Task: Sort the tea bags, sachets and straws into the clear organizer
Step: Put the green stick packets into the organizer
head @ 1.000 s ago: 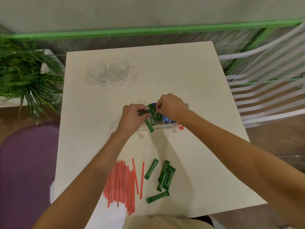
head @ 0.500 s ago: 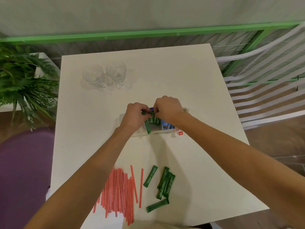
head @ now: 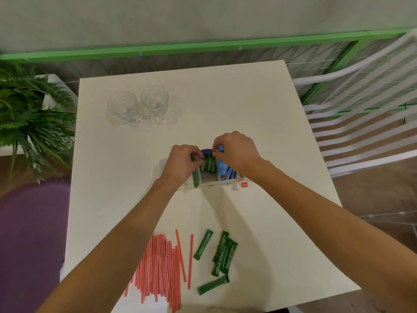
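Organizer (head: 223, 182) sits mid-counter (head: 225, 105), blue packets (head: 225, 172) in its right compartment; red straws (head: 160, 267) and loose green sachets (head: 222, 254) lie at the near edge, well apart from it. Hands are close together over the middle compartment; left hand (head: 181, 164) pinches a green sachet bundle (head: 208, 164), one sachet slanting toward the front wall; right hand (head: 237, 150) curls at the bundle's top, grip or mere steadying unclear. Best practice: square the ends; lower upright; tuck the stray in before letting go.

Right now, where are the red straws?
In the head view, the red straws lie in a loose pile near the table's front edge, just left of the loose green sachets, well short of the clear organizer.
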A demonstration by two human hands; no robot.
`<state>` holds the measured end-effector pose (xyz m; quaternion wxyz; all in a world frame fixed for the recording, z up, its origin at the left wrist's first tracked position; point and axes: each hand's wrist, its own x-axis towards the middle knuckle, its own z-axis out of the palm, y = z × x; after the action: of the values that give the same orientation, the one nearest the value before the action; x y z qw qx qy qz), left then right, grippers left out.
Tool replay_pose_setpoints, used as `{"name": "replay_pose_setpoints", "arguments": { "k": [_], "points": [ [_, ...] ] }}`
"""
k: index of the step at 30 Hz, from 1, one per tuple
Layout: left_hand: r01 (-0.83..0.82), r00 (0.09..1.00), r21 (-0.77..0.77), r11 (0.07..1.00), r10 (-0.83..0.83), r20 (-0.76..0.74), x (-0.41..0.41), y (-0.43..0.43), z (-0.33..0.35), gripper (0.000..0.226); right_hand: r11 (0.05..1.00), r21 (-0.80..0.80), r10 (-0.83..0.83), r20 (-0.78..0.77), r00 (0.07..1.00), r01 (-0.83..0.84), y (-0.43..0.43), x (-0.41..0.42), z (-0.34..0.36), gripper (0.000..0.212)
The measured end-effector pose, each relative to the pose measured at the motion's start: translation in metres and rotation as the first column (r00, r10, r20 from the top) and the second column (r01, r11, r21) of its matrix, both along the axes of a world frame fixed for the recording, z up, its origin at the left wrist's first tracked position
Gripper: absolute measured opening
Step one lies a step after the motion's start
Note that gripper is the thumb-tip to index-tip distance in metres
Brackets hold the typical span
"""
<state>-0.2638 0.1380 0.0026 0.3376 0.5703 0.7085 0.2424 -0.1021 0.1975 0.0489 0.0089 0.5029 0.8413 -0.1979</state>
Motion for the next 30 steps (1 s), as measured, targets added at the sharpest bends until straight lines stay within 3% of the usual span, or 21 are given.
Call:
{"name": "replay_pose_setpoints", "arguments": {
  "k": [7, 10, 13, 17, 20, 25, 30],
  "points": [
    [-0.104, 0.991, 0.051, 0.993, 0.100, 0.091, -0.005, -0.015, 0.012, 0.007, 0.991, -0.069, -0.124, -0.185, 0.975, 0.113, -0.020, 0.019, 0.015, 0.017],
    [-0.190, 0.956, 0.051, 0.981, 0.172, 0.239, -0.001, -0.026, 0.022, 0.011, 0.956, -0.248, -0.230, -0.310, 0.922, 0.156, -0.043, 0.024, 0.014, 0.019],
    [-0.235, 0.920, 0.043, 0.971, 0.208, 0.333, 0.007, -0.036, 0.029, 0.011, 0.849, -0.520, -0.322, -0.358, 0.876, 0.099, -0.069, 0.024, 0.005, 0.025],
    [-0.237, 0.896, 0.044, 0.971, 0.201, 0.396, 0.022, -0.046, 0.031, 0.011, 0.715, -0.698, -0.467, -0.430, 0.772, 0.043, -0.091, 0.023, -0.009, 0.021],
    [-0.220, 0.899, 0.032, 0.975, 0.190, 0.395, 0.030, -0.050, 0.030, 0.011, 0.671, -0.741, -0.535, -0.460, 0.709, 0.026, -0.100, 0.025, -0.017, 0.015],
    [-0.195, 0.874, -0.053, 0.979, 0.198, 0.443, 0.026, -0.055, 0.032, 0.024, 0.683, -0.726, -0.603, -0.496, 0.625, 0.083, -0.101, 0.033, -0.021, 0.012],
    [-0.081, 0.920, -0.102, 0.991, 0.114, 0.376, 0.027, -0.048, 0.038, 0.027, 0.725, -0.675, -0.579, -0.494, 0.649, 0.133, -0.096, 0.041, -0.020, 0.013]
  ]
}}
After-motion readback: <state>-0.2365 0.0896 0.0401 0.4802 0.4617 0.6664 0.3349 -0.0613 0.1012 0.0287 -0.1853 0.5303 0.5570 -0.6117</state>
